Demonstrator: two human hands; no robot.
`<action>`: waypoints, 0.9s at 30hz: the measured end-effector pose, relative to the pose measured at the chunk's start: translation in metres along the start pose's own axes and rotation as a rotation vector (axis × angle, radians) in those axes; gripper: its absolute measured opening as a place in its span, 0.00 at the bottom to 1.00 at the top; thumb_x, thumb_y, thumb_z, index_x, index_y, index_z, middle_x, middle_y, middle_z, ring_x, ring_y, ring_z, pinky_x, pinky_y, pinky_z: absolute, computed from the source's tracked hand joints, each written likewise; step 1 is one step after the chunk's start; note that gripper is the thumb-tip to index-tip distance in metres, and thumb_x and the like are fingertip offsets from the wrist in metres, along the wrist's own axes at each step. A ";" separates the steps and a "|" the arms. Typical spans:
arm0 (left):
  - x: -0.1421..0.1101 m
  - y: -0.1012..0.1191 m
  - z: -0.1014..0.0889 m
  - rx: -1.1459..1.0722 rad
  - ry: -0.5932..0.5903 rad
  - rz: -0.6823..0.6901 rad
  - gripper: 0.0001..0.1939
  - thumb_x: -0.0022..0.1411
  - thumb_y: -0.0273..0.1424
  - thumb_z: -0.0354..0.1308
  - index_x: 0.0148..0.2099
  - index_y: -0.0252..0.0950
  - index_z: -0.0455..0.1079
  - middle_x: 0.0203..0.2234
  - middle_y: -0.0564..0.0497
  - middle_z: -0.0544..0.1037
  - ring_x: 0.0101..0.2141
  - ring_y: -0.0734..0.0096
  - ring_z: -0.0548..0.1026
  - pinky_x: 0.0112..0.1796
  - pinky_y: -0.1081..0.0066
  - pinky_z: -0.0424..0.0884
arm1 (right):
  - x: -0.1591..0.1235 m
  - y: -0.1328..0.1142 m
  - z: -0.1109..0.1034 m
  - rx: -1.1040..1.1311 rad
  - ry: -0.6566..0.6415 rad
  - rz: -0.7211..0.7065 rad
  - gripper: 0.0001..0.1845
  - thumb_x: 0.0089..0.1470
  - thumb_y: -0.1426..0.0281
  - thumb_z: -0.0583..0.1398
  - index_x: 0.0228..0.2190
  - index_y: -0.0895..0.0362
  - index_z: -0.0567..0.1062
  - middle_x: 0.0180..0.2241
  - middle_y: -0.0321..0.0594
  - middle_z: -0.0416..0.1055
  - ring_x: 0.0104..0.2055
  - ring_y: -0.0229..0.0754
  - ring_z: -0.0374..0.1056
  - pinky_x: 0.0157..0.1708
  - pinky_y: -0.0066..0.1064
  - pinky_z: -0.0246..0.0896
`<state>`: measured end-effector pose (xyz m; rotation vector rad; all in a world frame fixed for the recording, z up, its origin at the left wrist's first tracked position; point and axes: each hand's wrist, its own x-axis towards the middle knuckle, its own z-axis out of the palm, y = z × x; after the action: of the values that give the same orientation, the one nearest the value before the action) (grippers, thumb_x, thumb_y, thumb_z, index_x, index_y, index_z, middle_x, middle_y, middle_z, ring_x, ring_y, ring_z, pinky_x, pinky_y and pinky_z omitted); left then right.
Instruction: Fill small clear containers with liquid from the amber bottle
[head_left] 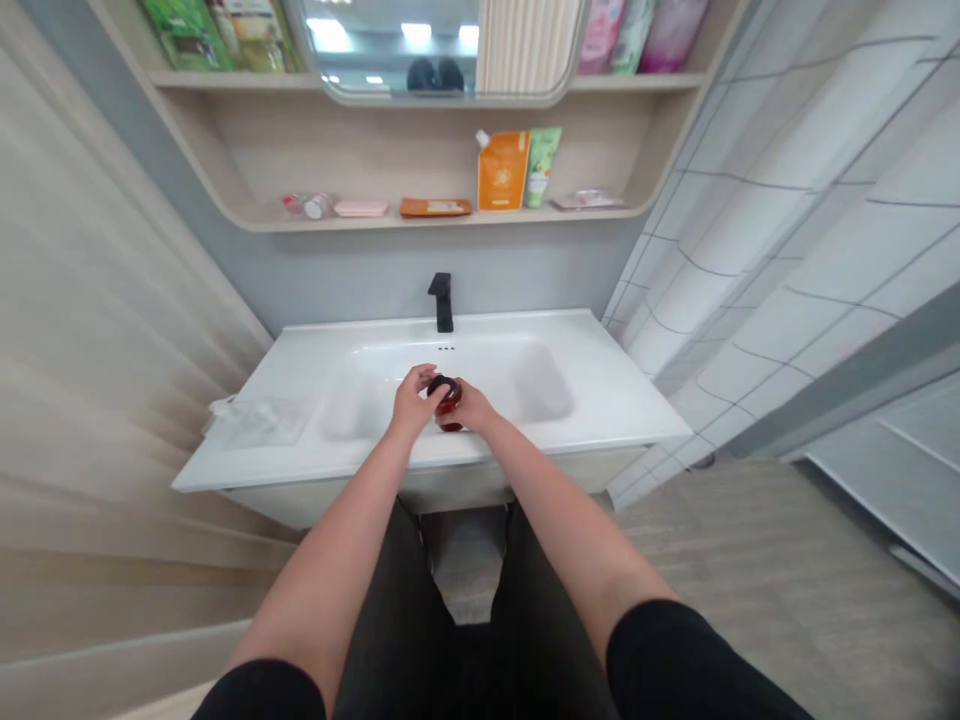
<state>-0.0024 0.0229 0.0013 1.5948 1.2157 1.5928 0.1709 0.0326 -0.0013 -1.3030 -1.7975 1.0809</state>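
While a person is standing at a white bathroom vanity (604, 385), both bare forearms are reaching forward from black sleeves (652, 660) over its shallow basin (450, 385). Large grey wall tiles (780, 225) are running along the right side of the view, and a black single-lever faucet (442, 303) is rising from the back of the vanity. Above it, a curved wooden wall shelf (420, 140) is carrying an orange pouch (502, 170), a green tube (542, 166), a pink soap case (361, 208), a flat orange packet (435, 207) and a small clear bottle (315, 205). A rounded mirror (375, 50) is hanging at the top of the view, with more pouches (600, 35) standing on a higher shelf beside it. Clear plastic film (259, 420) is lying on the left part of the countertop, well apart from the hands.

Between the hands, an amber jar (448, 410) is being held upright above the front of the basin, not visibly touching it. The left hand (412, 402) is curling its fingers over the jar's black cap (442, 386), and the right hand (472, 406) is closing around the jar's side. The two hands are nearly meeting at the jar.
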 end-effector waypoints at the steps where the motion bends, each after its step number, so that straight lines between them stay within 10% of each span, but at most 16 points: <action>1: 0.000 0.000 0.000 0.014 0.014 -0.011 0.21 0.59 0.36 0.71 0.54 0.39 0.75 0.46 0.45 0.84 0.49 0.58 0.84 0.59 0.52 0.78 | -0.001 0.000 0.000 0.008 -0.004 -0.004 0.32 0.36 0.67 0.77 0.45 0.52 0.75 0.37 0.32 0.80 0.38 0.45 0.76 0.41 0.35 0.71; 11: 0.001 -0.005 0.000 -0.023 -0.078 -0.049 0.32 0.55 0.39 0.74 0.61 0.40 0.74 0.58 0.40 0.81 0.60 0.51 0.80 0.60 0.51 0.78 | 0.001 0.000 0.000 -0.020 0.102 -0.088 0.35 0.39 0.63 0.78 0.50 0.52 0.78 0.43 0.37 0.82 0.45 0.51 0.78 0.52 0.43 0.74; 18: -0.006 0.032 -0.008 0.152 0.055 -0.032 0.40 0.49 0.34 0.79 0.64 0.39 0.74 0.57 0.42 0.83 0.55 0.53 0.83 0.62 0.51 0.78 | -0.001 0.002 0.003 0.278 0.037 -0.241 0.61 0.38 0.61 0.81 0.71 0.46 0.67 0.67 0.47 0.72 0.63 0.56 0.72 0.61 0.47 0.72; 22: -0.027 0.076 -0.054 0.237 0.320 0.009 0.41 0.52 0.38 0.79 0.66 0.38 0.73 0.57 0.41 0.82 0.53 0.55 0.84 0.57 0.55 0.81 | -0.002 0.006 0.004 0.378 -0.130 -0.231 0.63 0.36 0.57 0.83 0.71 0.43 0.67 0.67 0.50 0.70 0.61 0.54 0.73 0.56 0.46 0.74; 27: -0.081 0.113 -0.156 0.526 0.555 -0.040 0.43 0.53 0.47 0.78 0.68 0.41 0.72 0.60 0.43 0.80 0.57 0.50 0.81 0.62 0.48 0.76 | 0.002 0.010 0.004 0.392 -0.133 -0.213 0.44 0.44 0.56 0.80 0.61 0.48 0.75 0.52 0.45 0.80 0.51 0.48 0.77 0.55 0.45 0.74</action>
<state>-0.1208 -0.1275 0.0843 1.4344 2.0842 1.8592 0.1715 0.0349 -0.0122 -0.8054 -1.6642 1.3404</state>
